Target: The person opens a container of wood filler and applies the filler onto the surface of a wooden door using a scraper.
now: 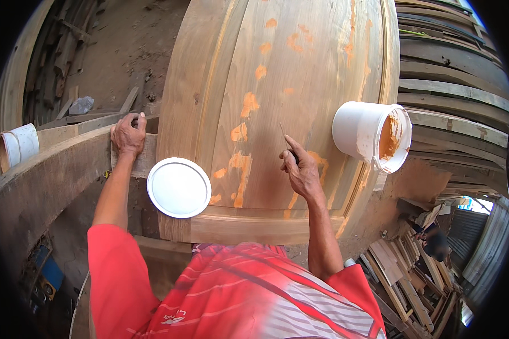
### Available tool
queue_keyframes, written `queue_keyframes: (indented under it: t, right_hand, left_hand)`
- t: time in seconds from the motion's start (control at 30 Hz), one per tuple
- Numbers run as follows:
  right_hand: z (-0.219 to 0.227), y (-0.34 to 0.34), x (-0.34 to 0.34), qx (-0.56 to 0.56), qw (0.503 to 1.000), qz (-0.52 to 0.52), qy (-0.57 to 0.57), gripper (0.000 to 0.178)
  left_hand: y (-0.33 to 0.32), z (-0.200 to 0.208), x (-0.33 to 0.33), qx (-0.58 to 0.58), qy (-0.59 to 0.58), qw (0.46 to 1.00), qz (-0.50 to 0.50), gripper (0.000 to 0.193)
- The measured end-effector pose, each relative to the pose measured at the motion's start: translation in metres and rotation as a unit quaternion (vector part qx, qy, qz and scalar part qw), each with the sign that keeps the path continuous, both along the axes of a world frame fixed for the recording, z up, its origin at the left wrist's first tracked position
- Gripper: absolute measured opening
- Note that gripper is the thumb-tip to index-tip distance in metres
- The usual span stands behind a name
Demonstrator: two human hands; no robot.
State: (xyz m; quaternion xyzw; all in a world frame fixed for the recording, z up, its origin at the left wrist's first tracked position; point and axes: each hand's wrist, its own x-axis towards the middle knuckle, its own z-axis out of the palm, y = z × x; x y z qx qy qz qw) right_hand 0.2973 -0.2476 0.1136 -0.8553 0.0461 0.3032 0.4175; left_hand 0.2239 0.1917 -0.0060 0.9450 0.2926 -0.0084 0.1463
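A wooden door panel (300,51) lies flat before me, dotted with patches of orange filler (250,104). My right hand (301,174) is closed round a thin-bladed tool (282,131), which points away over the panel; its blade appears as a narrow line. Left of the panel, my left hand (128,135) rests on wooden boards with its fingers curled in. Something dark shows by those fingers, too small to name. A white bucket (353,127) lies on its side at the panel's right, its mouth showing orange filler inside. The round white lid (178,187) sits at the near left corner.
A thick curved wooden beam (51,152) runs along the left. Long planks (452,85) are stacked on the right. Scrap wood (404,271) is piled at the lower right, with a blurred person (435,244) beyond. A clear plastic bag (82,105) lies at the far left.
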Motion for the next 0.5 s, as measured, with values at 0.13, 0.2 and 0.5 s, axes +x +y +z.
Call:
queue_keyframes:
  t: [0.13,0.2,0.5]
  right_hand:
    - [0.002,-0.028,-0.032,-0.009,1.0,0.013,-0.026,0.042]
    - [0.003,-0.038,-0.056,0.015,0.998,-0.051,-0.043,0.042]
    - [0.057,-0.081,-0.07,-0.048,0.931,-0.156,-0.327,0.045]
  left_hand:
    - [0.0,0.004,-0.003,-0.004,0.009,1.0,0.019,0.038]
    - [-0.002,0.0,0.005,-0.002,0.007,1.0,0.015,0.039]
    - [0.014,-0.009,-0.016,-0.021,-0.029,0.999,0.003,0.045]
